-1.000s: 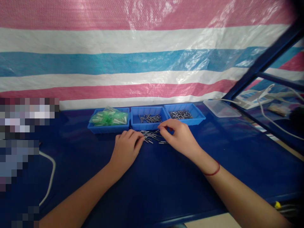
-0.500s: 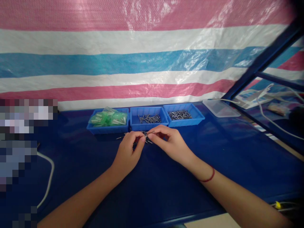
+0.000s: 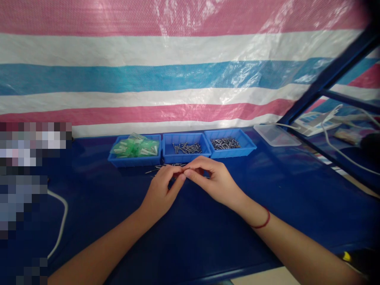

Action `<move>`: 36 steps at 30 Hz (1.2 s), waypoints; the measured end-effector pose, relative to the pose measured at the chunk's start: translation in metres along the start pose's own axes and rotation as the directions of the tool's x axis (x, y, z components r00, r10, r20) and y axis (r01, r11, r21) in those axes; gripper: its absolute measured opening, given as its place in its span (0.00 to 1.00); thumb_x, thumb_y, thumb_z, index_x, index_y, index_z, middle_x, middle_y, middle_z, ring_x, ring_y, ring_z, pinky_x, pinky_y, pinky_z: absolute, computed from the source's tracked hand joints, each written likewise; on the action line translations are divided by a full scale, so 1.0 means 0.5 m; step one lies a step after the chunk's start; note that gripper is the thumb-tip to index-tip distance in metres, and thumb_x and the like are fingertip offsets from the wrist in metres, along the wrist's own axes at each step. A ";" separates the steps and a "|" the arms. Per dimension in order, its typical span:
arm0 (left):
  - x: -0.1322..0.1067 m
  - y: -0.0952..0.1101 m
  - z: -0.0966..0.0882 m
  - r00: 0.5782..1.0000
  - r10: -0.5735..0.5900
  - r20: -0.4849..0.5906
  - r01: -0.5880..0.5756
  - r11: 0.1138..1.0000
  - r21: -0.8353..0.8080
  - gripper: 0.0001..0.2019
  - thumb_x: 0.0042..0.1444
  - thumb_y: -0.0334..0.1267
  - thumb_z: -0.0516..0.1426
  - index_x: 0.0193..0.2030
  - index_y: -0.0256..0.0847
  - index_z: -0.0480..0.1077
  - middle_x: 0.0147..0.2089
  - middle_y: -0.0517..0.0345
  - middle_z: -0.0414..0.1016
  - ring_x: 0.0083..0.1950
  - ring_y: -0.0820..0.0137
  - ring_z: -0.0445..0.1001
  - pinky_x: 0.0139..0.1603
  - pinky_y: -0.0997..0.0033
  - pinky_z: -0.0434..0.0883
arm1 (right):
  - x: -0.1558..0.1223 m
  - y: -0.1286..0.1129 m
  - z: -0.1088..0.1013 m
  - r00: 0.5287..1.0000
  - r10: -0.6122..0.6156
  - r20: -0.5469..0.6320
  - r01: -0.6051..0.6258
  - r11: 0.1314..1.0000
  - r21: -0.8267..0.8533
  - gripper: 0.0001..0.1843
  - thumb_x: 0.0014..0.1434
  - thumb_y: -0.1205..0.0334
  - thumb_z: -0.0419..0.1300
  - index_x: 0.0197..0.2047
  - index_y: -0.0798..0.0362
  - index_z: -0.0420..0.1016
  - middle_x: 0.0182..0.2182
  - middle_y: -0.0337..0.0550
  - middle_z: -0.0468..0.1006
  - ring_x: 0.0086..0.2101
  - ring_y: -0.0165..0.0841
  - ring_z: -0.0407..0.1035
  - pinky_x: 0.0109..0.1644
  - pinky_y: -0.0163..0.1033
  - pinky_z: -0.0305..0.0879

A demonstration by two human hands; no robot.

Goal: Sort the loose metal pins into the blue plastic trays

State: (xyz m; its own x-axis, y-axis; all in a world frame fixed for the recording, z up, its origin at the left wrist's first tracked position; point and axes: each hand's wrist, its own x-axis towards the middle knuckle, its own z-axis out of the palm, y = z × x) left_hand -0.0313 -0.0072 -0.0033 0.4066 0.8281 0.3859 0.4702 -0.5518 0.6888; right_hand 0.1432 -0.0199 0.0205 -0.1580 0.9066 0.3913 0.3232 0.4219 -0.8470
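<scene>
My left hand and my right hand meet fingertip to fingertip above the blue table. Each is closed in a pinch of thumb and index finger; whatever sits between the tips is too small and covered to name. Just behind the fingers lies a loose pile of thin metal pins, partly hidden by my hands. Beyond it the middle blue bin holds metal pins, and the right blue bin holds many short metal pieces. In the left blue bin are green bags with pale pieces.
A clear plastic lid lies right of the bins. Striped sheeting hangs behind the table. A dark blue frame bar slants up at the right. A white cable curves at the left, beside a blurred-out area.
My fingertips have come together; the thin metal piece that showed at my right fingertips is now covered. My left hand has shifted slightly right. The bins have stayed put.
</scene>
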 end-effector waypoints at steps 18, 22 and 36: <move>0.006 -0.001 -0.015 0.999 0.033 -0.030 -0.031 0.998 0.053 0.13 0.62 0.37 0.54 0.53 0.40 0.64 0.43 0.54 0.73 0.44 0.68 0.72 0.47 0.66 0.69 | 0.024 0.019 -0.054 0.975 -0.215 -0.060 0.180 0.916 -0.359 0.11 0.64 0.61 0.54 0.35 0.52 0.77 0.31 0.44 0.78 0.33 0.34 0.70 0.40 0.40 0.65; 0.002 0.001 -0.009 0.994 0.101 0.044 -0.105 0.989 0.101 0.11 0.62 0.35 0.53 0.51 0.40 0.67 0.44 0.53 0.74 0.47 0.66 0.72 0.51 0.64 0.68 | 0.042 0.057 -0.110 0.926 -0.224 -0.302 0.020 0.832 -0.555 0.14 0.63 0.58 0.53 0.33 0.54 0.77 0.28 0.44 0.77 0.28 0.34 0.67 0.36 0.39 0.63; -0.001 -0.019 0.001 0.914 0.247 0.322 -0.371 0.830 0.417 0.14 0.64 0.34 0.51 0.53 0.42 0.71 0.58 0.52 0.72 0.61 0.58 0.65 0.60 0.53 0.63 | 0.041 0.057 -0.101 0.962 -0.189 -0.199 0.012 0.755 -0.655 0.12 0.61 0.60 0.54 0.38 0.55 0.78 0.30 0.45 0.78 0.33 0.36 0.70 0.42 0.41 0.63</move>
State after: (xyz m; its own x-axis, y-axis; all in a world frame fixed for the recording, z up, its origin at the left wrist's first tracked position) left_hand -0.0355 -0.0027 -0.0103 0.7398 0.5888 0.3255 0.5657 -0.8063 0.1728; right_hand 0.1962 0.0111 0.0223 -0.0272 0.7938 0.6076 0.8536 0.3347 -0.3992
